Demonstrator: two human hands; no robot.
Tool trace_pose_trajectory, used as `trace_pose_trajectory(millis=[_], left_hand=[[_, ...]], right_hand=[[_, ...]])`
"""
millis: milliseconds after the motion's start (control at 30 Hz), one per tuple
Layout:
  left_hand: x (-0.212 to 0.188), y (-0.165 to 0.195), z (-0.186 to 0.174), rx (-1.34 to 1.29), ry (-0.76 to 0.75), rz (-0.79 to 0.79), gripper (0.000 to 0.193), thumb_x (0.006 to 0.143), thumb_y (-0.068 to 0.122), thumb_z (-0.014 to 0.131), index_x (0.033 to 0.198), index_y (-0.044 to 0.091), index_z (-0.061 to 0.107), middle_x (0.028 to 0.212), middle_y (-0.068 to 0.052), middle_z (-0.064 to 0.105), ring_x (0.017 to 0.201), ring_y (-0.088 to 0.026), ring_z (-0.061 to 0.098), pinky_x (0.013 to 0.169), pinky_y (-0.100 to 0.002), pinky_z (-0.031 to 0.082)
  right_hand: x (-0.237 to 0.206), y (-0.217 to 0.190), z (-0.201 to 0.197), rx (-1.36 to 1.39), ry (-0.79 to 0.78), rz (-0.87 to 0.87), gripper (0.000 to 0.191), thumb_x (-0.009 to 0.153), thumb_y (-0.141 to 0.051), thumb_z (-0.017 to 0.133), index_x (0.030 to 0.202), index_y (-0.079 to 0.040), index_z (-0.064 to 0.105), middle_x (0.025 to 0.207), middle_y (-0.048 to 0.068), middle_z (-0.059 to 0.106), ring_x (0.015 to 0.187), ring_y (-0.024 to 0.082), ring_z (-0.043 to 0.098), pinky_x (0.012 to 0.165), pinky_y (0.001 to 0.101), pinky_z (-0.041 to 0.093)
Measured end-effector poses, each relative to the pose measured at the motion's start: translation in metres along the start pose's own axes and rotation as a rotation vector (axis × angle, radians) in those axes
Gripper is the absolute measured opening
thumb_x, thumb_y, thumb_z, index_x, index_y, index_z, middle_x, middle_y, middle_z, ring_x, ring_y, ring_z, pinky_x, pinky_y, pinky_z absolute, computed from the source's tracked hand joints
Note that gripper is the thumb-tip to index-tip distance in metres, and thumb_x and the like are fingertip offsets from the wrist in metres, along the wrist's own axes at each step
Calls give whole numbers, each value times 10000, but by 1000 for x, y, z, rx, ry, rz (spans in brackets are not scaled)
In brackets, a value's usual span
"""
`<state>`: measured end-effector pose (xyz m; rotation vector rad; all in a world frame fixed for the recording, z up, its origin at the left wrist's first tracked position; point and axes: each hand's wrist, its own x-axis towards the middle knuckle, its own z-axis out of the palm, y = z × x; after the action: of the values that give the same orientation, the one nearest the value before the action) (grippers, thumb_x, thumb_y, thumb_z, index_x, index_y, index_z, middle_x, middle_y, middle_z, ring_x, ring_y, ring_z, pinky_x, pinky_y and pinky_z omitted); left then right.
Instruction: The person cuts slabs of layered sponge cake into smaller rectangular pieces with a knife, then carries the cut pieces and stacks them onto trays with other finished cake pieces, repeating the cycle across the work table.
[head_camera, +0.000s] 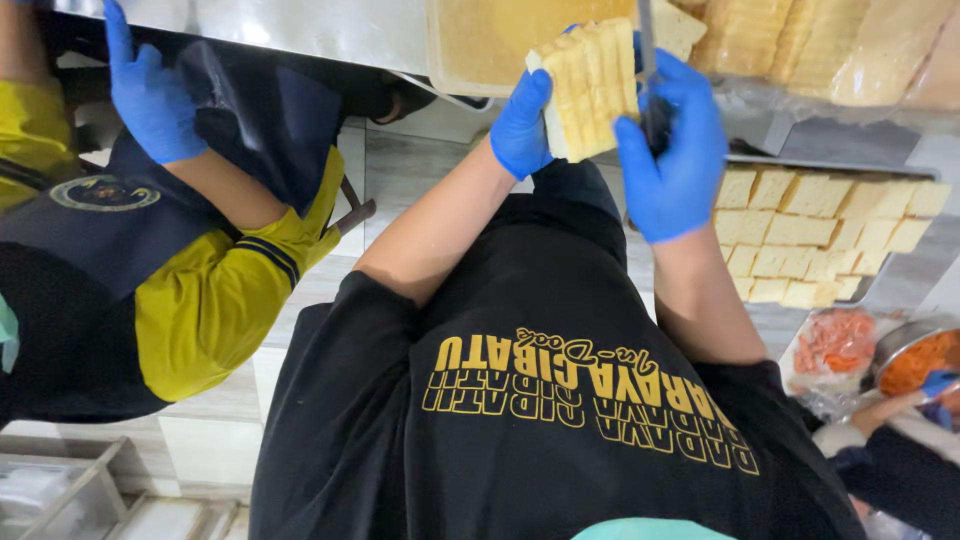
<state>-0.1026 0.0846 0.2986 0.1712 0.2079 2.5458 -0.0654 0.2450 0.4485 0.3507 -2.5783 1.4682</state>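
My left hand (520, 125), in a blue glove, holds a stack of pale yellow bread slices (590, 90) upright in front of my chest. My right hand (672, 155), also in a blue glove, grips a knife (646, 45) whose blade stands against the right side of the stack. My black printed shirt fills the lower middle of the view. Both hands are raised over the edge of a metal counter.
A metal tray (745, 162) of cut bread squares (830, 230) lies at right. Behind are a clear tub (480, 45) and bagged bread (850, 45). A person in yellow sleeves with a blue-gloved hand (150, 95) stands left. Another person's hand (935, 385) is by a bowl of orange shreds (915, 360).
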Motion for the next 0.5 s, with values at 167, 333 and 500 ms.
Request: trace_pose_trajectory(millis=[167,333,500], left_hand=[[13,28,6,43,38,147,981,884,534,801,1639,147,307,1546,-113,492,1423,-279,522,1227,-482,425],[17,57,25,209,43,307,1013,848,514,854,1620,127,324,1500,-102,509,1387,-271,537,1190,-484,445],[18,64,58,322,11,369,1011,805,518,885,1558,70,381,1452,-93,547,1367,-231,563,1174,-421,436]], right_hand=[[-15,-60,-27,-104,-114,254,171,1108,-64,554,1257,-4,611,891,89,723,801,172,748,751,314,575],[-19,-71,-28,-163,-397,500,167,1043,-146,588,1147,-21,628,703,74,675,577,168,703,564,311,532],[-27,-54,-27,-60,-379,427,154,1055,-142,567,1129,-20,626,680,53,646,550,136,659,551,283,510]])
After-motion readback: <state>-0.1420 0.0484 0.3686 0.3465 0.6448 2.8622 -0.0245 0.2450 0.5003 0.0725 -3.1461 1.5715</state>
